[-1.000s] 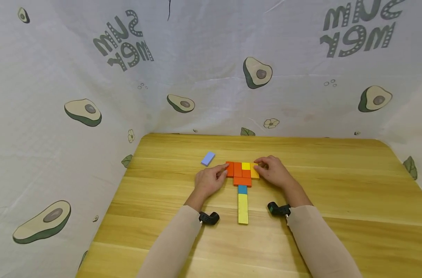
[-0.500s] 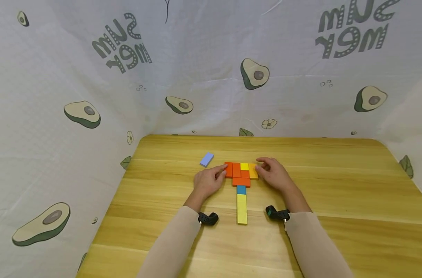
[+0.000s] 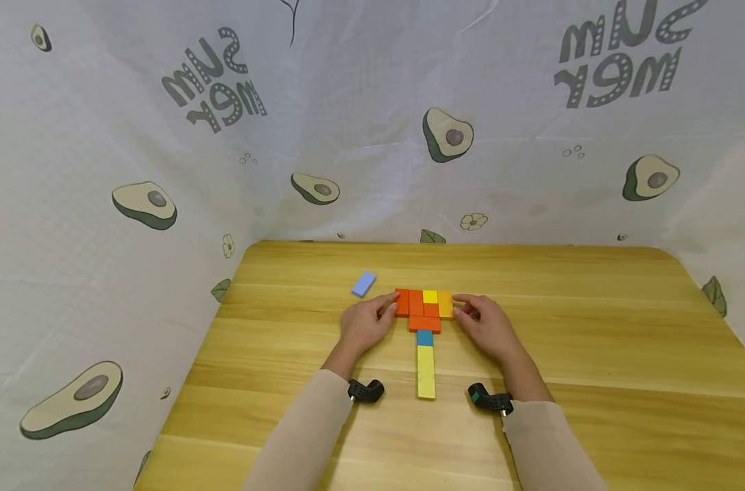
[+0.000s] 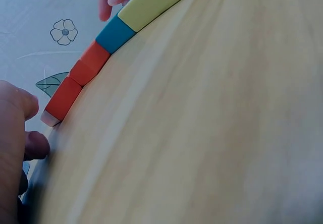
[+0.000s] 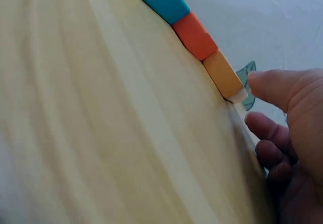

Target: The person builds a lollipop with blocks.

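Observation:
Flat coloured blocks lie joined on the table in the head view. Across the top run a red block (image 3: 402, 303), an orange-red block (image 3: 416, 303), a small yellow square block (image 3: 430, 296) above a small orange-red square, and a light-orange block (image 3: 445, 305). Below come a crosswise orange-red block (image 3: 424, 324), a blue block (image 3: 424, 338) and a long yellow block (image 3: 426, 372). My left hand (image 3: 365, 323) has its fingertips at the red block's left edge. Beside the light-orange block's right edge is my right hand (image 3: 486, 329), fingers loosely bent and holding nothing.
A lilac block (image 3: 363, 284) lies apart, behind my left hand. The wooden table (image 3: 593, 327) ends at a pale avocado-print cloth (image 3: 372, 136) at the back and sides. Black wrist cameras (image 3: 366, 391) are worn on both wrists.
My right fingers have drawn slightly off the light-orange block, to the right and towards me. My left hand stays at the red block. The head view has shifted slightly.

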Tool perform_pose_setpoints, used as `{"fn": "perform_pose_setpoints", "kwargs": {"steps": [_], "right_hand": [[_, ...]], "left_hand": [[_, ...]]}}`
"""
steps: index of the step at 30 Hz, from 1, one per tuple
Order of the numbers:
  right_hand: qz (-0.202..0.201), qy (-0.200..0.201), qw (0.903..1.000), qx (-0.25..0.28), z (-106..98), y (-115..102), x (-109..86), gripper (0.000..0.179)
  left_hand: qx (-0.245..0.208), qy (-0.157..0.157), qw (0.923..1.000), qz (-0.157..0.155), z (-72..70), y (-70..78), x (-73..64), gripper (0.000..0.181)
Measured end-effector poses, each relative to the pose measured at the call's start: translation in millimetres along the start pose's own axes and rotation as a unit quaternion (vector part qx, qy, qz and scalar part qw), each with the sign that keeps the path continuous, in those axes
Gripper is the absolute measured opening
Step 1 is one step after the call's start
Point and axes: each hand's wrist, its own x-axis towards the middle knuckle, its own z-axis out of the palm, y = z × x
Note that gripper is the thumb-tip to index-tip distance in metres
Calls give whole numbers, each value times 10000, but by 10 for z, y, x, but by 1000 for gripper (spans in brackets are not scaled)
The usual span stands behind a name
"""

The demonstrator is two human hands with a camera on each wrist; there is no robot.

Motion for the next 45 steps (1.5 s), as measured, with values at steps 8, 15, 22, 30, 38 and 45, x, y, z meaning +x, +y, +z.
{"fn": "perform_pose_setpoints", "kwargs": {"steps": [8,15,22,30,38,45], "right_hand": [[-76,41,9997,-209,13,-85,-6,33],[-34,27,9999,-158,9,-90,-8,33],[51,20,9998,-188,16,-79,0,33],[41,33,9998,-190,27,-69,-6,33],[35,62,9999,-125,31,-62,-10,32],[32,83,9999,-148,41,-53,-20,32]], "left_hand": [[-986,575,9929,-342,40,-34,11,33],[-143,1629,9853,-485,-18,-85,40,29],[783,954,9774,-1714,-248,-165,128,45],[640,289,9774,-1995,-327,-230,162,46],[510,82,9766,-2090,-355,-230,169,47],[361,235,9853,-1655,-320,-233,163,44]]}}
